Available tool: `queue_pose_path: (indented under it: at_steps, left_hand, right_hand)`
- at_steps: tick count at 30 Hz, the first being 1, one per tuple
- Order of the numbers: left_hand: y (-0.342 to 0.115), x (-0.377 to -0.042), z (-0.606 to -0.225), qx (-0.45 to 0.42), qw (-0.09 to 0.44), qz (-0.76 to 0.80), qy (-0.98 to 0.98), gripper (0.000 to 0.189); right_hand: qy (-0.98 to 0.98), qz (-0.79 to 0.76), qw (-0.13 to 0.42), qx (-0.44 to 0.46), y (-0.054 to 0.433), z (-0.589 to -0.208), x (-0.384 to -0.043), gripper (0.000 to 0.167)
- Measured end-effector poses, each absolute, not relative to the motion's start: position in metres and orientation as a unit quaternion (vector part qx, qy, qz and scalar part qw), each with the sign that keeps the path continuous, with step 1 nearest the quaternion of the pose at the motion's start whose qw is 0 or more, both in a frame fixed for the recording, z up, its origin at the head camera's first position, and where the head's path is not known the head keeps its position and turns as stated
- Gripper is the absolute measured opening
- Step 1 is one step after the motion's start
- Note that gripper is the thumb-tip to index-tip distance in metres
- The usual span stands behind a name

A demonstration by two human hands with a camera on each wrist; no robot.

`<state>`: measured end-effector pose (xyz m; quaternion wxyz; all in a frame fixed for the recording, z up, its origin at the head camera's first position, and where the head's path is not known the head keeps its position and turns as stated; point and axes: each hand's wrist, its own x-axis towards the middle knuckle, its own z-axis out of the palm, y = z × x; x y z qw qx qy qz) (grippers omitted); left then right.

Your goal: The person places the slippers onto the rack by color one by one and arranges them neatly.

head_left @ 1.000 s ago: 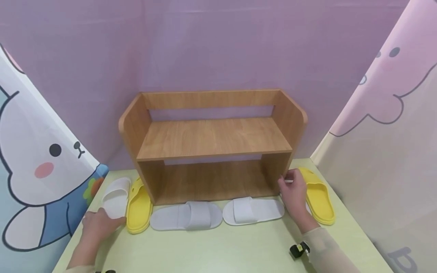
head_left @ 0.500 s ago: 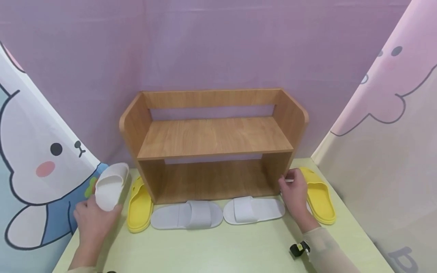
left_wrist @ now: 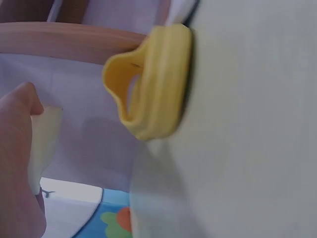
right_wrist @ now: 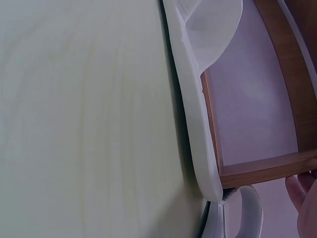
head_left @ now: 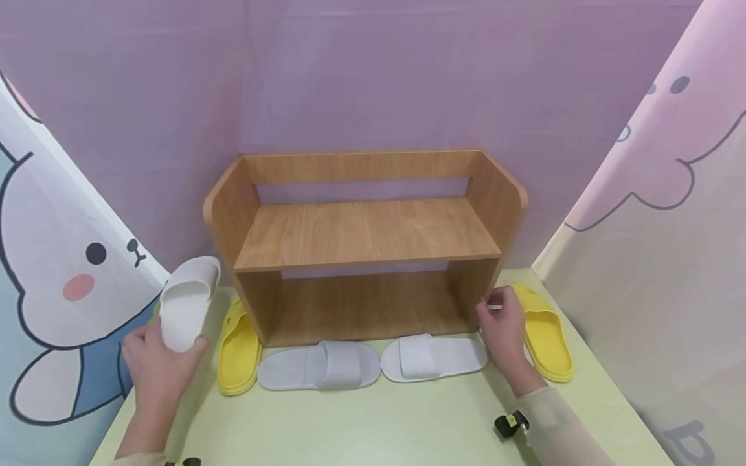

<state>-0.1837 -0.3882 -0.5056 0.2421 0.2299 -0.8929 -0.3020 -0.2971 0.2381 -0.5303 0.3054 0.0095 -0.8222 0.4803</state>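
Outside the shelf [head_left: 367, 233], left hand [head_left: 158, 366] grips white slipper [head_left: 184, 314]

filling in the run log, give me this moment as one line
left hand: holds white broad-strapped slipper above pale green table | right hand: beside right end of two-tier brown wooden rack, grip unclear

Purple cloth [head_left: 361, 77] is hanging across the back, showing faint creases. On the left, a cartoon-printed panel [head_left: 64, 310] is displaying white and blue; opposite, a pink-and-cream panel [head_left: 658, 278] is sloping toward the pale green surface [head_left: 350, 430].
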Motion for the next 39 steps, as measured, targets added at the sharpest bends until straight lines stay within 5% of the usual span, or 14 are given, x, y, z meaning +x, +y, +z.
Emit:
queue_pose_path:
  at_steps: [7, 14, 39]
  left_hand:
    - [-0.374, -0.183, -0.485, 0.209, 0.308, -0.328, -0.868, 0.087]
    - [-0.363, -0.182, -0.465, 0.233, 0.305, -0.347, -0.856, 0.094]
    - [-0.343, -0.177, -0.421, 0.185, 0.440, -0.334, -0.813, 0.090]
  right_hand:
    - [-0.821, 0.484, 0.303, 0.006, 0.238, -0.529, -0.296, 0.016]
    - [-0.819, 0.485, 0.307, 0.004, 0.238, -0.530, -0.296, 0.015]
    - [-0.835, 0.454, 0.311, 0.009, 0.239, -0.534, -0.298, 0.019]
